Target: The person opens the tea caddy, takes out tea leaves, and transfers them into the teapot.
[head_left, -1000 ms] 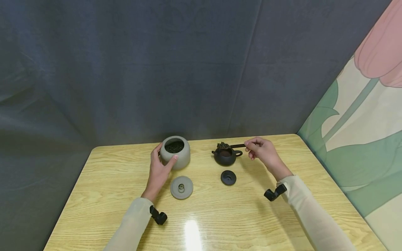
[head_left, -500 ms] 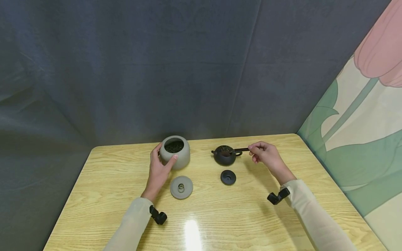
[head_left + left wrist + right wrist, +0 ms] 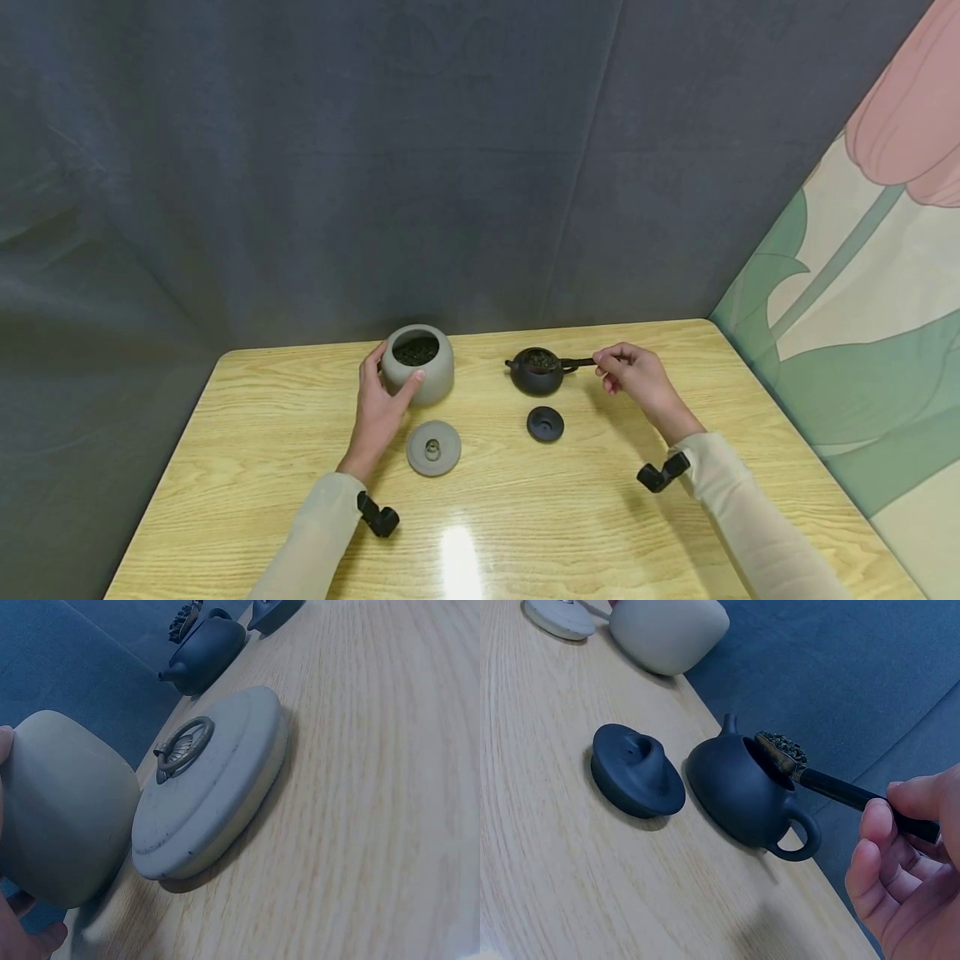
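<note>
My left hand (image 3: 378, 415) grips a grey round jar (image 3: 438, 379) from its left side, thumb near the rim. Dark tea leaves (image 3: 415, 352) lie inside the jar. My right hand (image 3: 637, 377) pinches the dark handle of a tea scoop (image 3: 840, 789). In the right wrist view the scoop's head, heaped with tea leaves (image 3: 786, 745), is at the mouth of a small black teapot (image 3: 731, 791). The teapot stands upright with its spout to the left and its handle to the right, below the scoop.
The grey jar lid (image 3: 442, 462) with a metal ring lies in front of the jar. A black teapot lid (image 3: 545, 425) lies in front of the teapot. All stand on a wooden table (image 3: 495, 517); a dark curtain (image 3: 420, 167) hangs behind its far edge.
The right hand has moved slightly right and down, lowering the loaded scoop from above the teapot to its mouth. The left hand and the jar stay where they were.
</note>
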